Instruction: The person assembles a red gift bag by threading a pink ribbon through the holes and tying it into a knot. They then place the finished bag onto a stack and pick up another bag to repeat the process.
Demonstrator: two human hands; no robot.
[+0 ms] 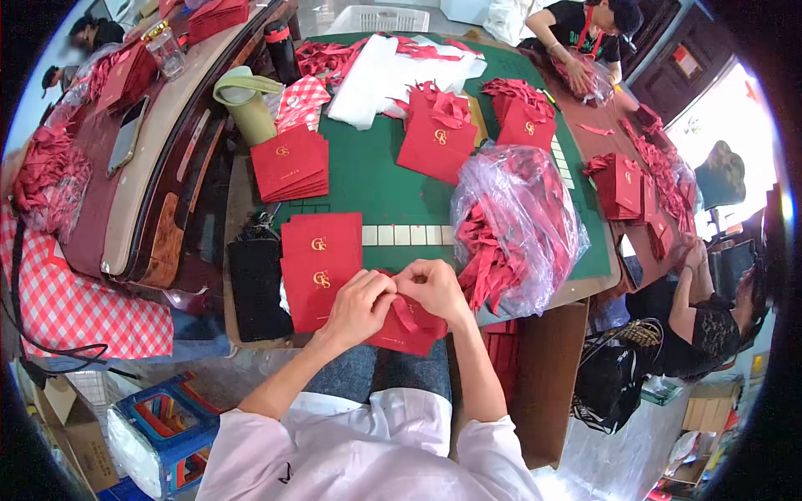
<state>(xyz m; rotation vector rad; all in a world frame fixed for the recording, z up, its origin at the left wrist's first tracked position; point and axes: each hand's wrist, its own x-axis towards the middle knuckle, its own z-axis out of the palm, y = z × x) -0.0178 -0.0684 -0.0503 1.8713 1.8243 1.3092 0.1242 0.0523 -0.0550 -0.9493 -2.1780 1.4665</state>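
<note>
Both hands meet over a red bag [404,338] at the table's front edge. My left hand [364,302] is closed, its fingertips pinching red ribbon [407,316] at the bag's top. Close beside it, my right hand [431,288] is also closed on the ribbon. Just left lie red bags with gold lettering [322,250], overlapping one another. A clear plastic sack of red ribbons [520,225] rests to the right of my right hand. Farther back are a fanned stack of red bags [290,164] and two groups of bags with ribbons [440,138], [526,123].
The green mat [368,167] carries white plastic [393,75] at the back. A green holder [248,104] and black bottle [281,52] stand at the back left. A black pouch [257,288] lies front left. Co-workers sit at the back right [585,33] and far right [702,309].
</note>
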